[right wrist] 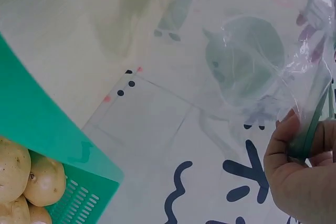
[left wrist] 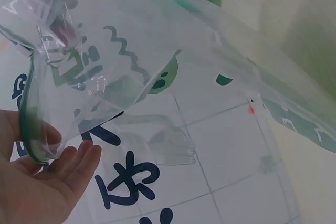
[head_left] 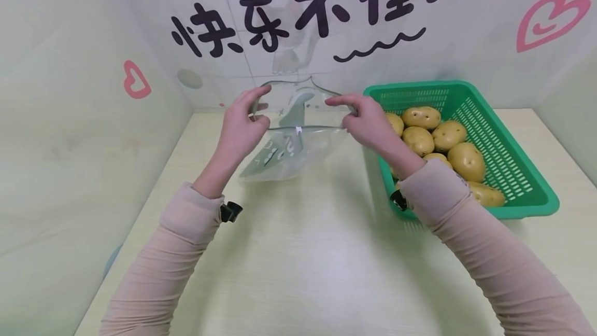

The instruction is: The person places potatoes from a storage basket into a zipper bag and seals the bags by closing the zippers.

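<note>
A clear plastic zip bag (head_left: 275, 165) with printed figures hangs over the table, its green-edged mouth spread apart. My left hand (head_left: 240, 124) grips the left side of that mouth, thumb and fingers on either side of the edge. On the opposite side my right hand (head_left: 371, 122) pinches the rim between thumb and fingers. The left wrist view shows the green zip strip (left wrist: 26, 114) running down into the left hand (left wrist: 44, 184). In the right wrist view the strip (right wrist: 310, 132) passes between the right thumb and fingers. Nothing shows inside the bag.
To the right, partly behind the right forearm, stands a green plastic basket (head_left: 536, 209) with several potatoes (head_left: 466, 162). Behind the bag rises a white wall covering (head_left: 317, 61) with dark lettering and pink hearts. Everything is on a pale wooden table (head_left: 317, 263).
</note>
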A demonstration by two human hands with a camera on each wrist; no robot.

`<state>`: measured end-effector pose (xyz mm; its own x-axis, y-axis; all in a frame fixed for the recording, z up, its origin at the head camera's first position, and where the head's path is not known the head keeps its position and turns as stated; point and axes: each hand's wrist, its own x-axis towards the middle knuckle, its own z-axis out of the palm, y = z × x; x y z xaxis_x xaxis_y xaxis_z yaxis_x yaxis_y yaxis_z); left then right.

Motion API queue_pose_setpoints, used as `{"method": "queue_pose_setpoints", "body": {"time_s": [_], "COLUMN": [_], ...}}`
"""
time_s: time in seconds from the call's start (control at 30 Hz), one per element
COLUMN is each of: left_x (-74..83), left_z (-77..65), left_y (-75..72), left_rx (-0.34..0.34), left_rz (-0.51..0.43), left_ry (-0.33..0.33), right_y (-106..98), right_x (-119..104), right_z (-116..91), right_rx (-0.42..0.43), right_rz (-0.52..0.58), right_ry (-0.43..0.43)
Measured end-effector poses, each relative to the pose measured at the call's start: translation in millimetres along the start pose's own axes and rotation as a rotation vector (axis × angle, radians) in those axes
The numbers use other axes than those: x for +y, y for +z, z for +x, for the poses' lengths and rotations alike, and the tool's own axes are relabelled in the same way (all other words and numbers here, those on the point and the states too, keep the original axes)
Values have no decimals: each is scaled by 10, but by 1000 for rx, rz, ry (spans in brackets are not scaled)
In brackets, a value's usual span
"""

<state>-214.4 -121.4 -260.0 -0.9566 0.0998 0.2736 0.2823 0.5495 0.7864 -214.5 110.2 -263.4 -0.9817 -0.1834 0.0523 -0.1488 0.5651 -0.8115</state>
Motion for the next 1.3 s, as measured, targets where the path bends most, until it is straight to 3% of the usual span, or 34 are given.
{"method": "queue_pose_setpoints", "body": {"time_s": [0.2,0.53,0.8,1.13,1.3], "left_x": [-16,-16,9,-17,-48], "left_z": [4,13,12,55,62], "left_y": [-22,-29,-63,-156,-179], "left_rx": [-60,-54,-88,-192,-234], "left_rz": [-50,-31,-24,3,11], "left_ry": [-14,-17,-24,-73,-83], "right_y": [-13,-67,-108,-150,-157], "right_x": [32,95,109,120,147], "right_z": [15,22,25,14,-12], "right_rx": [-13,-19,-62,-153,-182], "right_rz": [-3,35,5,-48,-21], "right_ry": [4,12,32,38,43]}}
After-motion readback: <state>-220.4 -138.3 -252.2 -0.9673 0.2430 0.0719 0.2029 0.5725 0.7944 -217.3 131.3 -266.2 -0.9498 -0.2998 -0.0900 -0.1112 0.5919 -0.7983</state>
